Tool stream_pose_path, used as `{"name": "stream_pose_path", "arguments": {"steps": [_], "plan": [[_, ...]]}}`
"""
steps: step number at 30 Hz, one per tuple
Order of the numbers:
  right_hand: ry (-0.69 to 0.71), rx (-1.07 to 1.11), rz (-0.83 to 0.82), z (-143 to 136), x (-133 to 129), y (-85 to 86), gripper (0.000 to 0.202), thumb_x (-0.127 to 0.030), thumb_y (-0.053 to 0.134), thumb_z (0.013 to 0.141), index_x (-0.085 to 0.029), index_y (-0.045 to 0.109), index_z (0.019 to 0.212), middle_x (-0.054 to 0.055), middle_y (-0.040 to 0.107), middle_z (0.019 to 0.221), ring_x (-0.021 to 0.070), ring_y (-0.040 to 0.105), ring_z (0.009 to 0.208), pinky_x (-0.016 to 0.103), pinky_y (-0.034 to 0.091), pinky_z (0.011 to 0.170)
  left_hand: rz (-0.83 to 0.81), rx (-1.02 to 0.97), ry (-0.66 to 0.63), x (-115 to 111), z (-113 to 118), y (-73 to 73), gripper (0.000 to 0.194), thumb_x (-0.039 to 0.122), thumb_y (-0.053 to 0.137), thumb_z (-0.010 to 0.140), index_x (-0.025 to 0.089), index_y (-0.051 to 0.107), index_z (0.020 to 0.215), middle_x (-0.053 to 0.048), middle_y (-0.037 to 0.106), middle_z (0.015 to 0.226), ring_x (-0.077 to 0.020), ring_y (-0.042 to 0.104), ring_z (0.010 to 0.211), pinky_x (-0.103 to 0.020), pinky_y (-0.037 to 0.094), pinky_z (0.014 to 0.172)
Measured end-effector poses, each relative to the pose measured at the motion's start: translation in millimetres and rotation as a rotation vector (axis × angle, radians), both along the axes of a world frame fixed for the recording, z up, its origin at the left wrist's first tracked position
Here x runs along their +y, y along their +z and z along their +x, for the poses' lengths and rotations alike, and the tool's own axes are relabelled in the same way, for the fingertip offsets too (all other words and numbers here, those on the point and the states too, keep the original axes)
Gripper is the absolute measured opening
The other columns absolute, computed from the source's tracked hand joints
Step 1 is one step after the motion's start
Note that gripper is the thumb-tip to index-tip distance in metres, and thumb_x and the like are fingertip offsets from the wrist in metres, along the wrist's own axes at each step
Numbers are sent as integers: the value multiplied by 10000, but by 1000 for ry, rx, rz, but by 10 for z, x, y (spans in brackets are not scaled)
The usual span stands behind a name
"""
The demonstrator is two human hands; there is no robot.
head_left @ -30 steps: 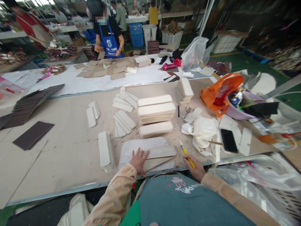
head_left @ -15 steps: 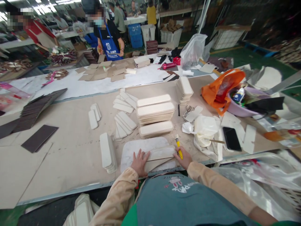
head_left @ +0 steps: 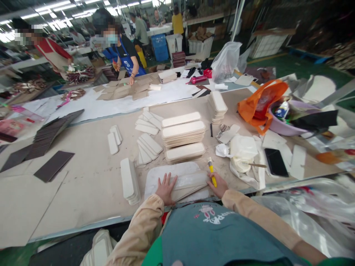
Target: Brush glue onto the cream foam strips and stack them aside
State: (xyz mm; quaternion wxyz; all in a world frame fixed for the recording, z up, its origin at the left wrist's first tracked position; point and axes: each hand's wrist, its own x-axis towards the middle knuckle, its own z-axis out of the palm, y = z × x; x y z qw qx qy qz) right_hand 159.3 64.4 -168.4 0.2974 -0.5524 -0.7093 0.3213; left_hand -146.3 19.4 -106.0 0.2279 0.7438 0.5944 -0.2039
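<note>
My left hand [head_left: 166, 189] lies with fingers spread on the left end of a pale, translucent-looking strip [head_left: 191, 180]. Beneath that strip is a beige piece [head_left: 184, 193], and both rest on a white rounded board [head_left: 158, 173] at the table's near edge. At the strip's right end, my right hand [head_left: 217, 186] is closed around a yellow-handled brush [head_left: 212, 175], its bristles pointing away from me. Fingers of this hand also seem to touch the strip's end. Just beyond the board stand stacks of cream rounded panels [head_left: 183, 135].
Left of the board stands another panel stack [head_left: 129, 181]; fanned panels [head_left: 149, 147] lie behind. To the right are a white tub [head_left: 244, 147], scissors [head_left: 222, 130], a phone [head_left: 276, 162] and an orange bag [head_left: 262, 105]. Across the table, a co-worker in a blue apron [head_left: 129, 64] handles brown pieces.
My view has tilted slightly up and left. Both hands stay nearly where they were on the strip. The co-worker in the blue apron has leaned over and lowered a hand to the brown pieces.
</note>
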Motion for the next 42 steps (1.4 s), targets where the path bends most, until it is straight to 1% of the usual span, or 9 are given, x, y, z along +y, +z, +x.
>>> {"name": "stream_pose_path", "arguments": {"steps": [6,9,12,15,21,28,36,39,42], "plan": [[5,5,33,7,0,-24,165,-245,491,724,-245,420,873,53,612,981,236,596,922,419,471,818,55,-72,-14,16,17,71,1214,457,705,513,245,-47,1441,-153,330,1412,-363,125,1367,-650,9,1047],[-2,8,31,19,3,-26,180,-248,494,734,-244,418,897,60,615,1005,240,596,950,428,467,839,78,-101,35,-42,22,86,1106,379,639,598,219,-56,1442,-145,413,1348,-317,283,1312,-606,0,1073],[-35,-3,33,37,2,-26,190,-266,503,744,-241,412,910,70,623,1041,252,594,967,447,464,844,38,-119,93,-101,38,97,1036,347,585,647,195,-60,1443,-137,415,1354,-272,388,1250,-533,47,1103],[-61,-14,22,58,4,-17,214,-286,524,739,-240,403,910,79,625,1073,262,600,972,457,470,832,-27,-131,129,-127,72,123,1037,362,593,641,191,-38,1446,-128,352,1417,-256,337,1294,-491,84,1112],[4,31,-16,73,32,33,266,-268,555,707,-245,392,916,81,612,1137,254,600,1012,443,468,855,-100,-120,159,-141,182,121,1091,390,606,593,198,-45,1447,-99,230,1492,-270,190,1366,-516,108,1104],[-8,40,-71,115,60,48,287,-262,568,690,-254,385,911,84,605,1160,265,609,1006,457,477,843,-37,-177,162,-158,174,-29,1078,291,592,555,219,-9,1448,-100,305,1457,-270,294,1305,-530,114,1093],[-6,64,-151,131,27,83,269,-271,574,700,-261,395,902,48,628,1126,250,641,930,447,503,811,-24,-150,128,-159,138,-67,1089,280,572,540,229,-35,1443,-96,371,1407,-294,345,1256,-567,145,1073],[12,51,-88,144,34,86,272,-288,578,707,-254,395,905,60,623,1133,257,613,992,455,482,845,-14,-138,120,-164,133,-63,1110,315,594,541,235,-50,1441,-101,364,1409,-305,276,1305,-592,129,1069],[31,-4,60,193,60,126,275,-310,594,708,-238,411,901,87,614,1138,276,584,1017,472,460,862,-12,-123,123,-164,116,-44,1148,368,629,538,245,-74,1438,-110,343,1423,-325,211,1342,-619,106,1061]]}}
